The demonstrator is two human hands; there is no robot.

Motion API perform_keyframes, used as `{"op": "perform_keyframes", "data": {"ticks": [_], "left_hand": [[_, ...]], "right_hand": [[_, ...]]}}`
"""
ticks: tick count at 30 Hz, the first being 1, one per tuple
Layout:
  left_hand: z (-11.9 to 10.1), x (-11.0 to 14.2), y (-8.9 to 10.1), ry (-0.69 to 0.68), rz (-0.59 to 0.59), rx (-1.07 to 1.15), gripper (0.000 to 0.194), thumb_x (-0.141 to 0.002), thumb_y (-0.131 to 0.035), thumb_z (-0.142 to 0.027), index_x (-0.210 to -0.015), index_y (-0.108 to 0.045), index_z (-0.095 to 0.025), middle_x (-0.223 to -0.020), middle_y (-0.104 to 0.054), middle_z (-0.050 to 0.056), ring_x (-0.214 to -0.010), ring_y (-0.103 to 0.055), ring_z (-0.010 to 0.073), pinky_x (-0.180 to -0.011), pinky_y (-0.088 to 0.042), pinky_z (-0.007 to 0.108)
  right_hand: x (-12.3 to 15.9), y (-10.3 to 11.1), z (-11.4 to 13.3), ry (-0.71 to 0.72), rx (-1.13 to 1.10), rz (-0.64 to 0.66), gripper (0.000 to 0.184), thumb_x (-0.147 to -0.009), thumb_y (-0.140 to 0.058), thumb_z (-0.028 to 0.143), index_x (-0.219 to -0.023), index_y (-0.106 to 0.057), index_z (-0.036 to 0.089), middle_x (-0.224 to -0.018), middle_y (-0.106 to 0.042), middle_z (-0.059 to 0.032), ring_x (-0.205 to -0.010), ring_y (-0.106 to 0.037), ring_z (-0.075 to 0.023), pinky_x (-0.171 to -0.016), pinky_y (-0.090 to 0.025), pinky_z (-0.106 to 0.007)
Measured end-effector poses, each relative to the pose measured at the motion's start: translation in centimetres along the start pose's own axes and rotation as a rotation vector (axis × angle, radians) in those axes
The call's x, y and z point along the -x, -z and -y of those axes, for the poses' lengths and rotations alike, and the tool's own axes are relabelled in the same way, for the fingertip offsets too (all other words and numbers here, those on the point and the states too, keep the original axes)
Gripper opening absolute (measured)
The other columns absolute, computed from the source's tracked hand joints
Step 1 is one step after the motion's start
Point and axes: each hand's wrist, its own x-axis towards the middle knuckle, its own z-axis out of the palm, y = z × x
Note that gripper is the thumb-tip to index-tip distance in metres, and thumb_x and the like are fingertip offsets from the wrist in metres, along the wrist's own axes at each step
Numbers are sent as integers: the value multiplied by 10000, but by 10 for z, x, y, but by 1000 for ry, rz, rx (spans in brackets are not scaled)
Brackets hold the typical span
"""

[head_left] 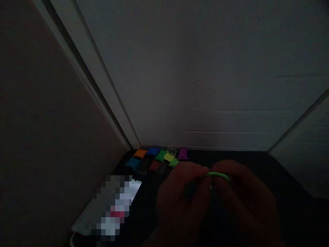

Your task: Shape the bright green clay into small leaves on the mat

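In the dim light, both my hands are close together at the lower right of the head view. A thin, curved bright-green strip point(218, 175) shows between their fingertips; its exact kind cannot be made out. My left hand point(177, 195) is closed, pinching the strip's left end between thumb and finger. From the other side my right hand point(249, 195) is closed on it, thumb below and fingers above. A light-green packet point(174, 162) lies just beyond my left hand, partly hidden by it.
Several small pillow-shaped packets, among them an orange one point(140, 153), a blue one point(153, 151) and a purple one point(183, 153), lie on the dark surface by the pale wall point(164, 85). A lit, blurred-out screen point(120, 206) with a white cable point(72, 238) is at lower left.
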Motion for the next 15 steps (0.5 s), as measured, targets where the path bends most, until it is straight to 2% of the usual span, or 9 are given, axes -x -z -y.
{"op": "perform_keyframes", "data": {"ticks": [7,10,15], "left_hand": [[6,-1,-3,-22,30,41,223,-680,-568,-59,-849,-571,-204,-775,-613,6,-719,-586,117,-631,-499,216],[6,-2,-3,-26,49,40,242,-683,-561,-61,-879,-576,-202,-806,-614,13,-742,-583,119,-645,-495,218],[4,-4,-4,-64,53,83,229,-692,-549,-54,-866,-596,-197,-816,-603,10,-776,-572,107,-666,-485,205]], "right_hand": [[1,3,-8,21,18,33,151,-766,-523,156,-884,-544,248,-783,-577,41,-694,-537,-71,-567,-434,-134],[0,6,-10,45,70,91,172,-758,-536,151,-896,-536,253,-804,-582,44,-711,-544,-73,-590,-439,-143],[-1,8,-10,69,123,94,160,-755,-538,154,-879,-537,254,-740,-582,57,-633,-537,-68,-560,-437,-155]]}}
